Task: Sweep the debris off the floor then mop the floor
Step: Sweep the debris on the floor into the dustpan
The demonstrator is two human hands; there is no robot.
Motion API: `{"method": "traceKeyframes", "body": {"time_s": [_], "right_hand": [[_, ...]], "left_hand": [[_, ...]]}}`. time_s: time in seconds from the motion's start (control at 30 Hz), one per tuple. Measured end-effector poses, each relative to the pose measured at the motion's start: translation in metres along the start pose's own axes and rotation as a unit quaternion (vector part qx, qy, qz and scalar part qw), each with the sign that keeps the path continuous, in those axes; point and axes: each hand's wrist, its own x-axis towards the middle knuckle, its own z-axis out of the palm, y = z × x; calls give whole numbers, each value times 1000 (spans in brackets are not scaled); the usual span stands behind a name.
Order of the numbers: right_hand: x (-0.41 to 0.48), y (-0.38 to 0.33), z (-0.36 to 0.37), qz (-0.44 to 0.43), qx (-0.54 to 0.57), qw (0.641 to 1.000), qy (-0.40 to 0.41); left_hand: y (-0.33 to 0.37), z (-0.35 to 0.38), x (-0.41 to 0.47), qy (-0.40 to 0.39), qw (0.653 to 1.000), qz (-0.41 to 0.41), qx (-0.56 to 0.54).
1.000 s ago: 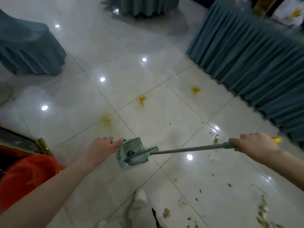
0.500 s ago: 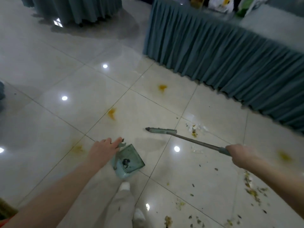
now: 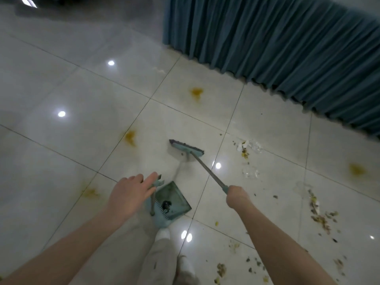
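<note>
Right hand [image 3: 236, 195] is clenched round the near end of the broom [image 3: 186, 150] shaft. The broom head is down on the floor [image 3: 72, 89], out ahead of the dustpan [image 3: 172, 199], its bristles hidden under the bar. Left hand [image 3: 129, 194]: fingers nearly straight, laid on the top of the dustpan's upright handle, steadying rather than clutching. The dustpan sits on the floor just in front of a white shoe [image 3: 163, 233], with one dark clump inside.

Head view, risks (judgement):
- Most debris [image 3: 320, 214] lies in strips and scatters toward the floor's right and lower-right part, well apart from the pan mouth. Long strokes could fling light bits under the blue table skirt [image 3: 287, 48].
- Clear shards [image 3: 249, 171] near the broom look like broken plastic or glass. They may skid, or be missed against the glossy tile.
- Yellow stains [image 3: 196, 92] look sticky. Bristles dragged through them would smear them and foul the broom, so they are better left for the mop.
- The pan is only lightly steadied, so debris pushed against it may slide or tip it.
- Feet stand close to crumbs, and treading would spread them.

Hard to make out:
- Left thumb is hidden behind the hand, so a pinch cannot be ruled out.
- Blurred streak between pan and broom head is probably the shaft's reflection.
- No mop is in view.
- Table top is cut off, and what lies under the skirt is unseen.
- Lamp glare may mask small bits.
</note>
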Motion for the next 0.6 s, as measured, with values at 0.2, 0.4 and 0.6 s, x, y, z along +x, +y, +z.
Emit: {"method": "traceKeyframes", "body": {"time_s": [0.2,0.4,0.6], "right_hand": [[18,18,43,-43,23,998,-30],[-31,92,66,-18,-76,997,-15],[-85,156,81,5,-84,996,-32]], "left_hand": [[-19,15,-2,7,998,37,-44],[-27,6,7,18,996,83,-32],[-22,-5,21,-6,995,94,-22]]}}
